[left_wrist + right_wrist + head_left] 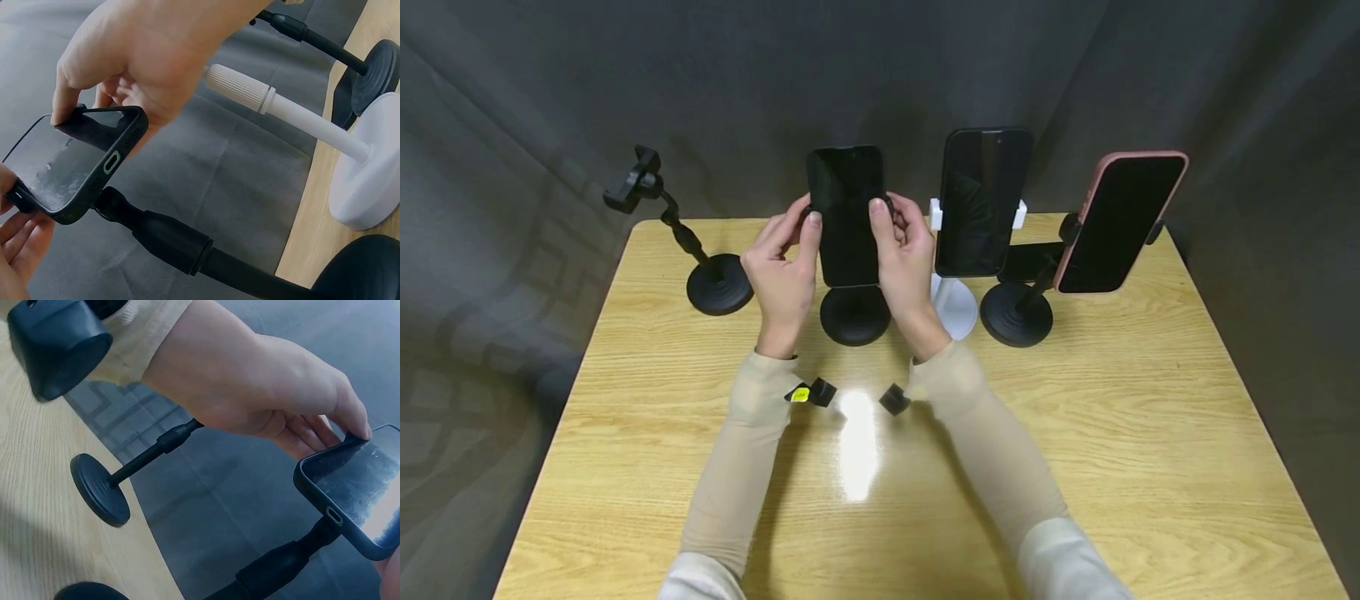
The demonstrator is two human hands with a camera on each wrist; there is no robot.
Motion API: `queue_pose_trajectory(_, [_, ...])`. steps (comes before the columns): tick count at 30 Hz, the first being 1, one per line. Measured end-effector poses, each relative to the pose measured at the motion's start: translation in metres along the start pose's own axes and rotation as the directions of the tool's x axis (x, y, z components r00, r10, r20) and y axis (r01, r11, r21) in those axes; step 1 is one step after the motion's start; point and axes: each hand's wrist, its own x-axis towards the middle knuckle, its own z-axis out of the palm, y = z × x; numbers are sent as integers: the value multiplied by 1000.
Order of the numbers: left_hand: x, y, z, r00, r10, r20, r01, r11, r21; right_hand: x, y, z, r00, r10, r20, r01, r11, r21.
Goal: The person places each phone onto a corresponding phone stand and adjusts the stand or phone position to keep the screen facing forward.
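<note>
A black-cased phone point(850, 225) stands upright, screen towards me, above the round base point(855, 321) of a black phone stand. My left hand point(786, 267) grips its left edge, thumb at the front and fingers curled behind. On the opposite edge my right hand point(907, 265) does the same, its thumb on the screen's border. Small dark clamp parts show beside the fingers of both hands. In the left wrist view the stand's jointed neck point(172, 240) meets the phone from below. The phone's back and most of the clamp are hidden.
To the left is a black stand point(720, 285) with a bare clamp. On the right, a white stand point(955, 308) bears a dark phone point(983, 204), and another black stand point(1017, 317) bears a pink-cased phone point(1122, 223). A dark flat slab point(1026, 260) lies behind them. Grey curtains surround the table.
</note>
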Motion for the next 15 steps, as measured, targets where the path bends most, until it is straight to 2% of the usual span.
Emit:
queue_pose_trajectory(6, [-3, -1, -1, 1000, 8, -6, -8, 1000, 22, -2, 1, -1, 1000, 10, 21, -10, 1000, 5])
queue_pose_trajectory(15, [-8, -3, -1, 1000, -10, -8, 10, 1000, 17, -9, 4, -4, 993, 74, 92, -79, 995, 60])
